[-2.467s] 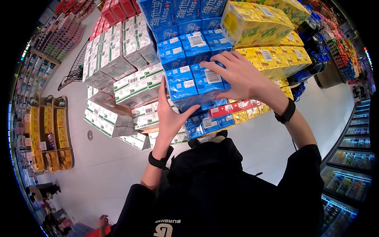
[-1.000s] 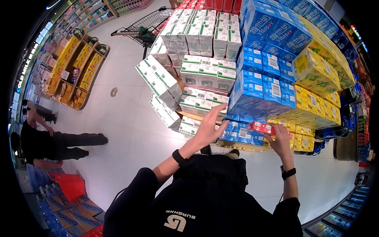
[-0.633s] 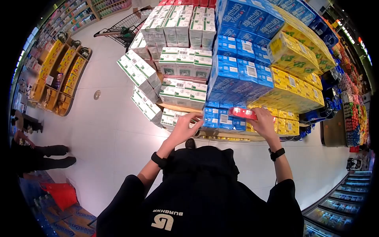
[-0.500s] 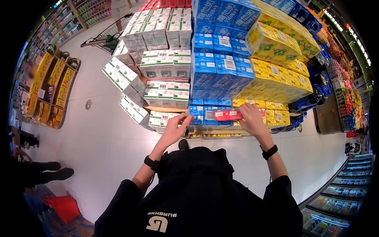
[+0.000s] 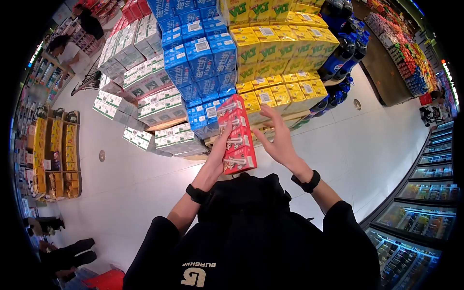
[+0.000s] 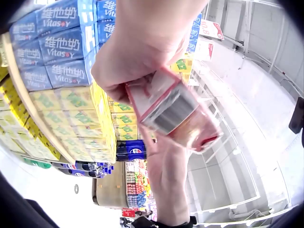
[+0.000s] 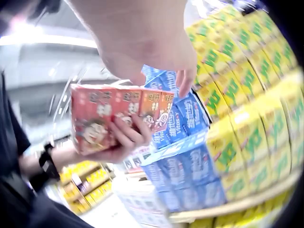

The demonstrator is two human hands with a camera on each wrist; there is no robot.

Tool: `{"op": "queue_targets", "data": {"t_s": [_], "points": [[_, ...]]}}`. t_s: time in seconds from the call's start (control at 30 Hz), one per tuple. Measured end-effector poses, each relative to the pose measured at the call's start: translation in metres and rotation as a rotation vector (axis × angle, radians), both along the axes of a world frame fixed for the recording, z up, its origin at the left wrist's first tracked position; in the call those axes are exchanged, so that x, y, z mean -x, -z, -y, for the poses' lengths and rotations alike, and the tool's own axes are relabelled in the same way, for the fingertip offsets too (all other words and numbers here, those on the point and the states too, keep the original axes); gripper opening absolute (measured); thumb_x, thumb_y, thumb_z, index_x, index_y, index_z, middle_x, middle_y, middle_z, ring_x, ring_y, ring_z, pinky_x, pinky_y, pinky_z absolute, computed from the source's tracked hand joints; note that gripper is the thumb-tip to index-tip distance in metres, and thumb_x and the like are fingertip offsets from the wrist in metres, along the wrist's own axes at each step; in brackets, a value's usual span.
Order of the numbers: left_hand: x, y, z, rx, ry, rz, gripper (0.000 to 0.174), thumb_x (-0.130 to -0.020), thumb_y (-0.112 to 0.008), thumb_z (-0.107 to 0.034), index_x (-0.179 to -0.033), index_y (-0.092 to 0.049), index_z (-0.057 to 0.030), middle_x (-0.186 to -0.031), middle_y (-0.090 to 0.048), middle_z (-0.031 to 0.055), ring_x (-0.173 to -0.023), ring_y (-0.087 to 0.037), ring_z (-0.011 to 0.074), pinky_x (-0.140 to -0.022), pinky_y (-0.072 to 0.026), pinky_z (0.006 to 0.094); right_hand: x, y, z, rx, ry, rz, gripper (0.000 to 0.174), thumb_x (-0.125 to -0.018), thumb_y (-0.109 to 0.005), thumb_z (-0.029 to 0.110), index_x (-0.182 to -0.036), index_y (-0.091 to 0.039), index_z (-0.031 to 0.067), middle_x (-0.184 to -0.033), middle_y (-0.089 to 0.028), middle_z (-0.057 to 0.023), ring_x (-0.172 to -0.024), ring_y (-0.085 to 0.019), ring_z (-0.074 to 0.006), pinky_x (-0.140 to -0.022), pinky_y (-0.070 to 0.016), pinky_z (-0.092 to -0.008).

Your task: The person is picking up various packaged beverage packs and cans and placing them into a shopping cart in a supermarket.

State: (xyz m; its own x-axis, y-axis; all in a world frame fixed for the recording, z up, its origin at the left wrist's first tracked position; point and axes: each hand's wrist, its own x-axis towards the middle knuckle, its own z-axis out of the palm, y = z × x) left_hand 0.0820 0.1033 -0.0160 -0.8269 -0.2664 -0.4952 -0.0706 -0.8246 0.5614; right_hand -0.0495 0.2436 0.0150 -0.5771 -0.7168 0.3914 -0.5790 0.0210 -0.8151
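A red multi-carton pack [image 5: 238,137] with straws on its side is gripped by my left hand [image 5: 217,153] in front of the stacked drinks. In the right wrist view the fingers of my left hand [image 7: 128,140] wrap round the pack [image 7: 97,118]. My right hand [image 5: 280,142] is beside the pack's right side, fingers spread and holding nothing. The left wrist view shows the end of the pack [image 6: 173,111] with a barcode, held by my left hand [image 6: 142,57]; my right hand [image 6: 167,166] is beyond it.
Blue cartons [image 5: 199,60], yellow cartons [image 5: 266,50] and white-and-green cartons [image 5: 162,104] are stacked ahead. Dark bottles [image 5: 344,53] stand at the right end. A wooden shelf unit [image 5: 57,159] is at left, freezers [image 5: 411,217] at right. Two people stand at upper left.
The red pack has passed from my right hand to my left and now stands lengthwise, raised nearer my body. My right hand has let go. The view has turned toward the yellow cartons.
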Motion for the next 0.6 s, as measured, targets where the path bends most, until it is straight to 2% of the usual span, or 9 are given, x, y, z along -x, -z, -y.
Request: {"op": "queue_targets", "data": {"t_s": [0.03, 0.13, 0.17, 0.27, 0.3, 0.4, 0.5, 0.6], "points": [[0.003, 0.001, -0.011, 0.067, -0.106, 0.030, 0.044, -0.096, -0.062, -0.041, -0.124, -0.055, -0.0068, -0.109, -0.067, 0.0028, -0.093, -0.069, 0.0122, -0.078, -0.0579, 0.0285, 0.002, 0.013, -0.015, -0.113, -0.068, 0.394, 0.052, -0.096, -0.063, 0.029, -0.138, -0.045, 0.0046, -0.133, -0.054, -0.0140, -0.115, -0.058, -0.0246, -0.087, -0.0539, -0.0382], [0.005, 0.016, -0.036, 0.262, -0.228, -0.032, 0.041, -0.096, -0.065, -0.036, -0.123, -0.055, -0.0073, -0.110, -0.067, 0.0021, -0.097, -0.067, 0.0119, -0.083, -0.0549, 0.0299, -0.016, 0.033, -0.050, -0.125, -0.133, 1.150, 0.053, -0.095, -0.065, 0.025, -0.137, -0.044, 0.0007, -0.125, -0.058, -0.0116, -0.108, -0.062, -0.0185, -0.081, -0.0565, -0.0353], [0.001, 0.020, -0.041, 0.212, -0.175, -0.033, 0.040, -0.093, -0.068, -0.031, -0.122, -0.055, -0.0075, -0.111, -0.067, 0.0012, -0.100, -0.065, 0.0107, -0.087, -0.0513, 0.0306, -0.023, 0.033, -0.060, -0.084, -0.159, 1.059, 0.055, -0.094, -0.067, 0.026, -0.136, -0.045, -0.0009, -0.115, -0.061, -0.0092, -0.097, -0.065, -0.0151, -0.074, -0.0580, -0.0311], [-0.002, 0.035, -0.056, 0.249, -0.127, 0.060, 0.039, -0.091, -0.071, -0.029, -0.121, -0.056, -0.0082, -0.111, -0.066, 0.0005, -0.100, -0.064, 0.0098, -0.086, -0.0505, 0.0301, -0.023, 0.044, -0.081, -0.102, -0.108, 0.987, 0.056, -0.093, -0.068, 0.030, -0.134, -0.048, -0.0021, -0.108, -0.064, -0.0084, -0.090, -0.066, -0.0138, -0.069, -0.0583, -0.0289], [-0.004, 0.037, -0.060, 0.244, -0.121, 0.076, 0.039, -0.088, -0.074, -0.025, -0.120, -0.057, -0.0092, -0.110, -0.067, 0.0003, -0.098, -0.064, 0.0100, -0.085, -0.0509, 0.0300, -0.024, 0.044, -0.087, -0.084, -0.074, 1.001, 0.053, -0.090, -0.070, 0.029, -0.129, -0.052, -0.0019, -0.103, -0.066, -0.0066, -0.086, -0.066, -0.0122, -0.070, -0.0570, -0.0278], [-0.010, 0.041, -0.069, 0.301, -0.033, 0.116, 0.040, -0.087, -0.075, -0.023, -0.120, -0.057, -0.0091, -0.110, -0.067, 0.0008, -0.098, -0.065, 0.0112, -0.084, -0.0515, 0.0308, -0.022, 0.058, -0.106, -0.092, -0.043, 0.985, 0.050, -0.089, -0.072, 0.027, -0.126, -0.056, -0.0018, -0.103, -0.066, -0.0060, -0.087, -0.065, -0.0103, -0.073, -0.0537, -0.0253], [-0.016, 0.043, -0.076, 0.339, 0.074, 0.135, 0.037, -0.085, -0.076, -0.018, -0.117, -0.059, -0.0080, -0.108, -0.069, 0.0026, -0.096, -0.067, 0.0129, -0.084, -0.0522, 0.0316, -0.028, 0.071, -0.125, -0.087, 0.004, 0.985, 0.042, -0.089, -0.070, 0.027, -0.123, -0.060, 0.0026, -0.105, -0.067, -0.0036, -0.090, -0.063, -0.0079, -0.078, -0.0476, -0.0238], [-0.018, 0.043, -0.082, 0.369, 0.169, 0.161, 0.035, -0.084, -0.077, -0.015, -0.115, -0.063, -0.0069, -0.107, -0.070, 0.0026, -0.093, -0.067, 0.0122, -0.083, -0.0526, 0.0303, -0.034, 0.077, -0.143, -0.116, 0.002, 0.925, 0.039, -0.090, -0.070, 0.028, -0.119, -0.061, 0.0033, -0.101, -0.067, -0.0023, -0.088, -0.062, -0.0072, -0.076, -0.0445, -0.0227]]}}
